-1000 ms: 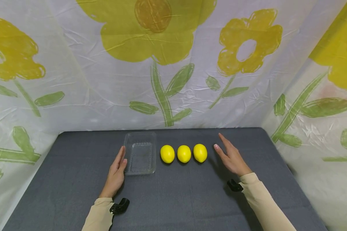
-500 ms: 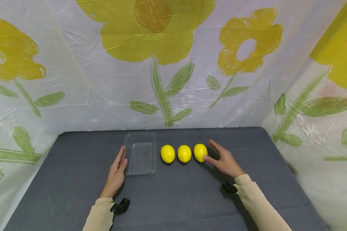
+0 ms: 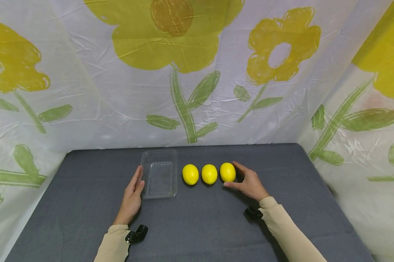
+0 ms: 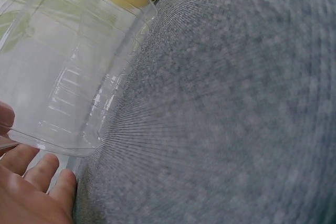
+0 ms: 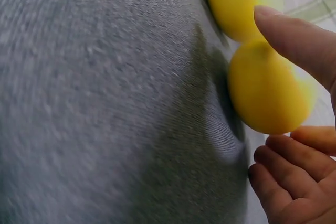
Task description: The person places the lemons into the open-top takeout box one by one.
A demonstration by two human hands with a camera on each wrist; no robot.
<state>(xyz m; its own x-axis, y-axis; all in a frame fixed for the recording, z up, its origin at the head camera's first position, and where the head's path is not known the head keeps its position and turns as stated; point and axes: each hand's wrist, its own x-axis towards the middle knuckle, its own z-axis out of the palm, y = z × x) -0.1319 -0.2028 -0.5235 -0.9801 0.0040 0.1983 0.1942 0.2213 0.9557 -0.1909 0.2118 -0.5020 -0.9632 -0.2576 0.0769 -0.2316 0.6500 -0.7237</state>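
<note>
Three yellow lemons lie in a row on the table: a left lemon, a middle lemon and a right lemon. My right hand is around the right lemon, thumb on its near side and fingertips at its far right side. In the right wrist view, the thumb overlaps this lemon and the loosely bent fingers lie right beside it. To the left is a clear plastic container. My left hand rests along its left side with fairly straight fingers, the thumb at the rim.
Dark grey cloth covers the table. Behind it and along both sides hangs a white curtain printed with yellow flowers. A black wrist camera is strapped at the left cuff, another wrist camera at the right.
My right hand has moved left to the right lemon, its thumb coming round to the near side. My left hand, the container and the lemons have stayed in place.
</note>
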